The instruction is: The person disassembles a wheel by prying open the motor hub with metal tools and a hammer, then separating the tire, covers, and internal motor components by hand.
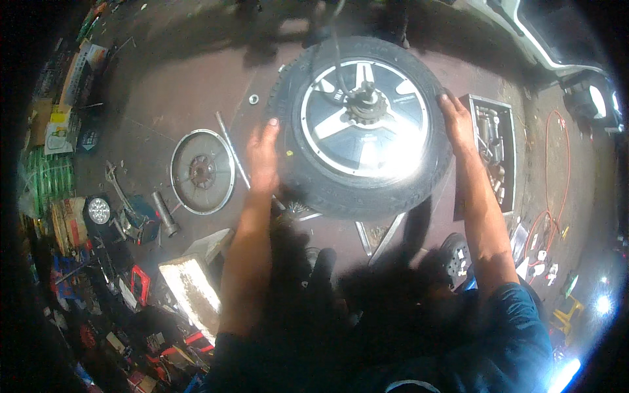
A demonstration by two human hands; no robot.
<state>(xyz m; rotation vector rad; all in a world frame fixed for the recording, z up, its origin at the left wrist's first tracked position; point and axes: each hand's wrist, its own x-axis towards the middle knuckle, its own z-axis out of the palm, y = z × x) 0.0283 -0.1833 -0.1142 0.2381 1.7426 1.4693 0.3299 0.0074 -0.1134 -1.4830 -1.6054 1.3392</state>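
Note:
Between my hands is a scooter-type wheel [364, 141] with a black tyre and a dark, silver-spoked hub. A toothed ring and a short axle stand up at its middle, and a thin cable [338, 62] runs from there toward the far side. My left hand [264, 157] is closed on the tyre's left side, thumb on top. On the opposite side, my right hand [457, 121] grips the tyre's upper right edge. The fingers of both hands are partly hidden. Left of the wheel lie a round metal hub cover [185, 187], a long thin rod [230, 147] and a nut [253, 99].
A metal tray [513, 164] of sockets sits to the right, beside my forearm. A red hose [548, 150] coils farther right. On the left are a metal tube [164, 215], a worn pale block [190, 288] and crowded tools and boxes. Part of a vehicle [524, 33] shows far right.

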